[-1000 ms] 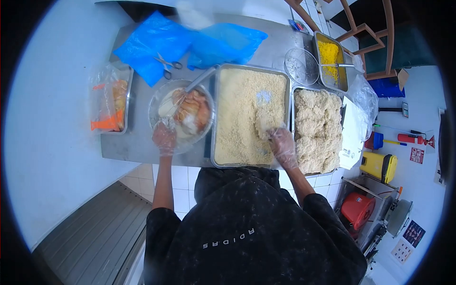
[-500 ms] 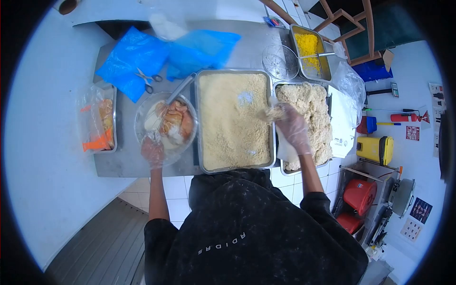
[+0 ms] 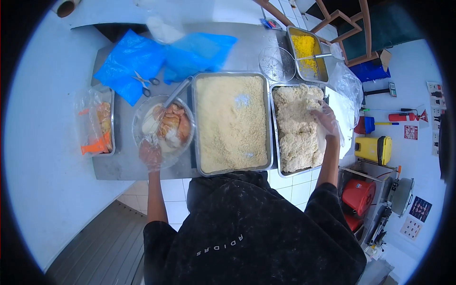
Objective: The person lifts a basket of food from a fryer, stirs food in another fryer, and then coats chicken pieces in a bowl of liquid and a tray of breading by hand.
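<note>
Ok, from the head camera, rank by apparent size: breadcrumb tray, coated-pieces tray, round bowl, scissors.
1. breadcrumb tray
2. coated-pieces tray, slightly narrower
3. round bowl
4. scissors, smallest by far
All lie on one counter, so nearness hardly skews this.

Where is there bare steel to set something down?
Near-left table corner, bordered by the bagged tray, bowl and left hand; and the far strip between blue bags and wire skimmer, behind the crumb tray. Right is crowded: breaded tray abuts it.

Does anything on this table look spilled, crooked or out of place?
Nothing looks spilled. Two small oddities: scissors lie on crumpled blue bags at the back left, and the breaded pieces are piled high in their tray, by the right hand. The left hand rests at the bowl's edge.
</note>
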Motion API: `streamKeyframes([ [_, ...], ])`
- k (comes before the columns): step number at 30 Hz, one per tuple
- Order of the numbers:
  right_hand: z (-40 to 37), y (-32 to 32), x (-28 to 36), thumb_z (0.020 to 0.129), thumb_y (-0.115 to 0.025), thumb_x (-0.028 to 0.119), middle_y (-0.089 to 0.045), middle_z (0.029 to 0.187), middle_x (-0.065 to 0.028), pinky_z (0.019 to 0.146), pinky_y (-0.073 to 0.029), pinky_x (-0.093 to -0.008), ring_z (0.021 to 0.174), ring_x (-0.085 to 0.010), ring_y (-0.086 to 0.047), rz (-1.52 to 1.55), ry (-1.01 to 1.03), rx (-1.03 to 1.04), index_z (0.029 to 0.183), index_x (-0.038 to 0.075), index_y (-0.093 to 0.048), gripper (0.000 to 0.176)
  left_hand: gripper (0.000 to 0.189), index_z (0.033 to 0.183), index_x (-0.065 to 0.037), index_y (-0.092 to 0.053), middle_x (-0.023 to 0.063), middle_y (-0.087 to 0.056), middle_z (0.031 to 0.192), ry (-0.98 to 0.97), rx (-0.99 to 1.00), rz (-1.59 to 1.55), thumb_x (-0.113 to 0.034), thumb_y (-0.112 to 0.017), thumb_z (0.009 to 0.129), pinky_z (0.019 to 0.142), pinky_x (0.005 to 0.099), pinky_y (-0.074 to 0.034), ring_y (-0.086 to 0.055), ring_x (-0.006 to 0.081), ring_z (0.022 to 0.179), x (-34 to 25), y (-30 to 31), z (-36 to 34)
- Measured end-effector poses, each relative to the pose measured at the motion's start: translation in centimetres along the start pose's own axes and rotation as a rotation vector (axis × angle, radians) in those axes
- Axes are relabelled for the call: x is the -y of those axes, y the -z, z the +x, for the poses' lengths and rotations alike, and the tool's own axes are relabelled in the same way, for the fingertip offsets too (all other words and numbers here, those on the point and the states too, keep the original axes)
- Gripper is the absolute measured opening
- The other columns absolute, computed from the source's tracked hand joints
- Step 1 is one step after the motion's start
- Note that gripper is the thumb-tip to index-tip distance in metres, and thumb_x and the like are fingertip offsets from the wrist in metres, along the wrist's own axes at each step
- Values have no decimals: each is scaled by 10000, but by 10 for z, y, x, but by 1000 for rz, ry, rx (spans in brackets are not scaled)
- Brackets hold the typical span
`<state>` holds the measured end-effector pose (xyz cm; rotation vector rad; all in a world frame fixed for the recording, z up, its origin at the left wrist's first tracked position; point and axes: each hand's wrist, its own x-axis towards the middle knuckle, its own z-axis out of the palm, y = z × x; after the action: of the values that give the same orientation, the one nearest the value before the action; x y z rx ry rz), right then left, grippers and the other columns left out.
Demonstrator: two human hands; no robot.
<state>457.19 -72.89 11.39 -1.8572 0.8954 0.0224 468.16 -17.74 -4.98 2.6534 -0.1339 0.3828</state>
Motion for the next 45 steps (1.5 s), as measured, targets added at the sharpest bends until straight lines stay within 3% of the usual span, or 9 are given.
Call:
streamKeyframes([
  [4,46,19,-67,725,-698,220,-598,1141,-156,893,-422,-321,1042,-260,-571,-509,73,-205,1196,-18,-523,556,198,848,-42,-562,159,-603,757,-14,18,22,-182,-643,733,614,426,-466,-590,356,712,2,-1,1],
  [8,23,24,-33,742,-692,317,-526,1253,-192,990,-349,-322,1174,-280,-497,-388,107,-371,1273,-29,-454,677,211,871,-39,-582,160,-610,756,-38,35,69,-184,-644,731,613,422,-467,-594,347,709,10,-5,-1],
  [13,-50,-45,46,833,-637,318,-450,1334,-182,1035,-297,-324,1251,-247,-408,-259,167,-148,1334,24,-405,625,356,974,-15,-589,165,-622,822,-114,-7,51,-217,-666,691,652,428,-478,-598,351,740,28,-24,-3],
  [16,-55,-123,11,758,-688,418,-374,1388,-200,1032,-321,-343,1267,-318,-388,-285,486,136,1381,120,-361,764,394,1017,-20,-581,175,-615,868,-56,40,228,-194,-661,673,698,446,-478,-591,364,791,29,-20,-10],
  [19,-63,-194,-15,759,-628,534,-206,1469,-201,1064,-255,-460,1320,-384,-274,-603,472,286,1417,174,-293,822,410,1068,-41,-587,177,-622,876,-3,188,144,-177,-653,687,739,425,-485,-593,367,813,21,-6,0],
  [23,-65,-259,-41,778,-387,717,-73,1501,-188,988,14,-703,1361,-446,-51,-992,510,284,1436,226,-238,835,363,1027,-46,-590,169,-624,842,-151,283,26,-228,-653,719,739,413,-490,-600,351,802,8,4,11],
  [29,-47,-280,-61,818,-395,652,-115,1498,-172,1003,16,-680,1369,-402,-95,-942,716,9,1432,222,-255,762,324,938,-41,-577,161,-624,825,-212,438,152,-275,-651,727,716,416,-493,-609,326,796,-51,18,28],
  [38,-72,-246,7,746,-540,636,-150,1476,-227,1041,-236,-508,1348,-392,-187,-853,464,313,1420,162,-287,862,316,951,-51,-579,148,-623,876,-84,480,309,-251,-649,717,704,403,-502,-614,302,828,-60,4,33],
  [45,-76,-270,-32,767,-441,696,-160,1487,-169,1032,-48,-651,1350,-411,-162,-1049,667,243,1437,235,-234,839,165,880,-90,-638,130,-656,829,-76,545,359,-166,-529,781,651,401,-514,-652,283,742,-84,-7,64],
])
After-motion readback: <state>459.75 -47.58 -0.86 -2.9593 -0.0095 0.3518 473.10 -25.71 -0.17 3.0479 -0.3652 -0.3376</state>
